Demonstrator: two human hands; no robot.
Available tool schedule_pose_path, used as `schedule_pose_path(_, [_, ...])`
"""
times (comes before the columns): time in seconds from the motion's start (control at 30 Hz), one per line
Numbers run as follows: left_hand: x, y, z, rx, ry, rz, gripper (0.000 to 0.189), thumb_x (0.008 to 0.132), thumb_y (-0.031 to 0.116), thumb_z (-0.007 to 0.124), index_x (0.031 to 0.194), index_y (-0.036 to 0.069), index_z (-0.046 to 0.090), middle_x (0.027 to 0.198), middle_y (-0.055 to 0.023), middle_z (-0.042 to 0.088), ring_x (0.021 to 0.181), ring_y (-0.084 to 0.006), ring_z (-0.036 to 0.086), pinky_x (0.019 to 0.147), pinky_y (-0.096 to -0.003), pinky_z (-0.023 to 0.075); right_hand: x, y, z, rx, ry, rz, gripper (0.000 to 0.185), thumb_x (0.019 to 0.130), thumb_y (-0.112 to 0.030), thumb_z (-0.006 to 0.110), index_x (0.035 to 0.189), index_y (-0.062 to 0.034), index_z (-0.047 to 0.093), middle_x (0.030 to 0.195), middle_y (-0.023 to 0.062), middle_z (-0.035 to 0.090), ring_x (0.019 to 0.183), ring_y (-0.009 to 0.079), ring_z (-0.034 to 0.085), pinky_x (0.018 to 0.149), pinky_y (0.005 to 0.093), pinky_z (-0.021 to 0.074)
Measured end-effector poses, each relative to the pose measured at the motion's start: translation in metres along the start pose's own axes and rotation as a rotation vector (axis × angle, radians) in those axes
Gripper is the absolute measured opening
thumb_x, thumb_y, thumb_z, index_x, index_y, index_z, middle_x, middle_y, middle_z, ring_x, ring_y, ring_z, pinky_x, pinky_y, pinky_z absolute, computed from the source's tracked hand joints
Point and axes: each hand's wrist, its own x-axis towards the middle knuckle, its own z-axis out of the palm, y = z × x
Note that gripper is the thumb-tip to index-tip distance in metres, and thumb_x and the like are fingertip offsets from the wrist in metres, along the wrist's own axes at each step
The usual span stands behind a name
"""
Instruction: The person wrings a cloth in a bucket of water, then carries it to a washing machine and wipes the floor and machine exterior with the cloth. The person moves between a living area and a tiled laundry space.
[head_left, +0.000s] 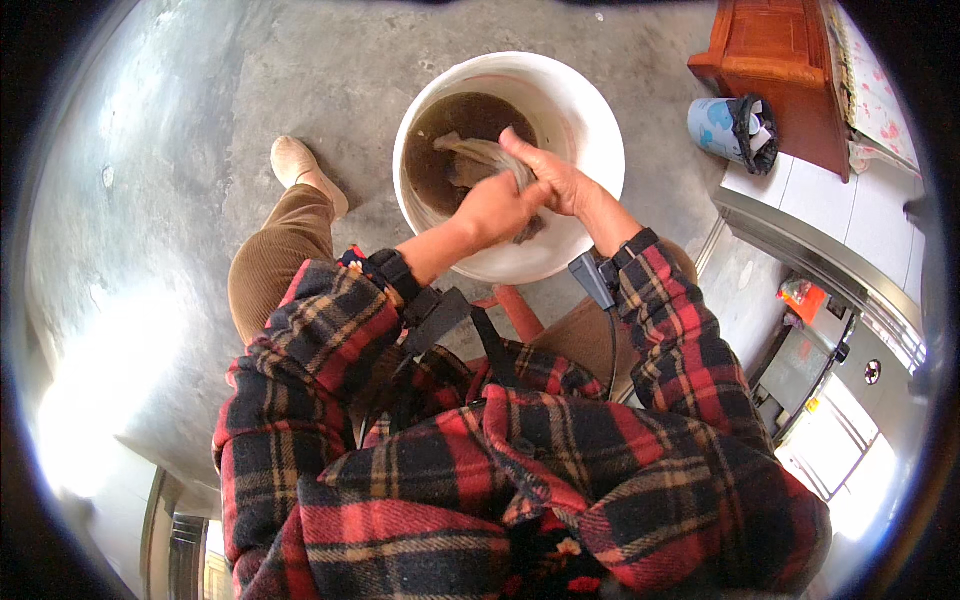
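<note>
A white plastic bucket (600, 127) stands on the floor in front of me, with murky brown water (476, 109) inside. Above the water, both hands grip a wet greyish cloth (487, 152). My left hand (499, 210) is closed around it as a fist, pressed against my right hand (559, 180). The right thumb points up and away along the cloth, while its other fingers are partly hidden behind the left hand. One end of the cloth trails toward the water at the left. A dark bit of fabric shows below the hands.
Grey concrete floor (360, 82) surrounds the bucket. A blue waste bin (711, 124) with a black liner stands at the right, beside a reddish-brown wooden furniture piece (776, 45). Red stool-like legs (517, 311) show between my knees. Straps and small devices sit on both wrists, with a cable at the right.
</note>
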Motion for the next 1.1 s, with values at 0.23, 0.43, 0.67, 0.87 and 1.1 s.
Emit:
schedule_pose_path(0.23, [-0.007, 0.005, -0.015, -0.843, -0.067, -0.342, 0.085, 0.088, 0.075, 0.028, 0.122, 0.003, 0.056, 0.106, -0.0148, 0.063, 0.093, -0.0295, 0.063, 0.079, -0.0425, 0.0529, -0.016, -0.012, 0.011, -0.299, 0.076, -0.245, 0.035, 0.086, -0.008, 0.058, 0.119, 0.0009, 0.050, 0.110, 0.0079, 0.056, 0.100, 0.0150, 0.055, 0.090, 0.0304, 0.0458])
schedule_pose_path(0.43, [0.002, 0.009, -0.031, -1.117, -0.010, -0.335, 0.076, 0.091, 0.072, 0.028, 0.128, 0.010, 0.052, 0.114, -0.0117, 0.062, 0.103, -0.0257, 0.061, 0.088, -0.0474, 0.0504, -0.073, -0.017, 0.036, -0.445, -0.030, -0.382, 0.034, 0.080, -0.007, 0.064, 0.111, -0.0018, 0.053, 0.103, 0.0033, 0.058, 0.097, 0.0103, 0.053, 0.086, 0.0283, 0.0445])
schedule_pose_path(0.67, [0.012, 0.010, -0.033, -1.106, 0.352, -0.252, 0.046, 0.092, 0.034, 0.058, 0.118, -0.003, 0.052, 0.102, -0.0148, 0.062, 0.085, -0.0274, 0.064, 0.072, -0.0425, 0.0550, -0.089, 0.012, 0.030, -0.679, -0.063, -0.238, 0.027, 0.083, -0.009, 0.067, 0.102, -0.0033, 0.050, 0.095, 0.0049, 0.058, 0.092, 0.0115, 0.058, 0.075, 0.0280, 0.0500])
schedule_pose_path(0.87, [0.017, 0.008, -0.021, -1.085, 0.377, -0.181, 0.053, 0.091, 0.036, 0.059, 0.128, 0.000, 0.047, 0.114, -0.0148, 0.058, 0.101, -0.0262, 0.058, 0.085, -0.0408, 0.0489, -0.065, 0.004, 0.024, 0.025, 0.178, -0.315, 0.042, 0.084, -0.008, 0.058, 0.123, -0.0055, 0.044, 0.103, 0.0122, 0.055, 0.077, 0.0181, 0.059, 0.061, 0.0300, 0.0537])
schedule_pose_path(1.1, [0.032, -0.012, -0.007, -1.188, 0.265, -0.169, 0.053, 0.093, 0.046, 0.055, 0.118, -0.001, 0.053, 0.107, -0.0139, 0.060, 0.092, -0.0266, 0.059, 0.082, -0.0404, 0.0476, -0.041, 0.025, 0.081, -0.810, 0.528, -0.979, 0.025, 0.090, -0.026, 0.064, 0.096, -0.0038, 0.054, 0.090, 0.0143, 0.056, 0.081, 0.0286, 0.055, 0.074, 0.0382, 0.0451])
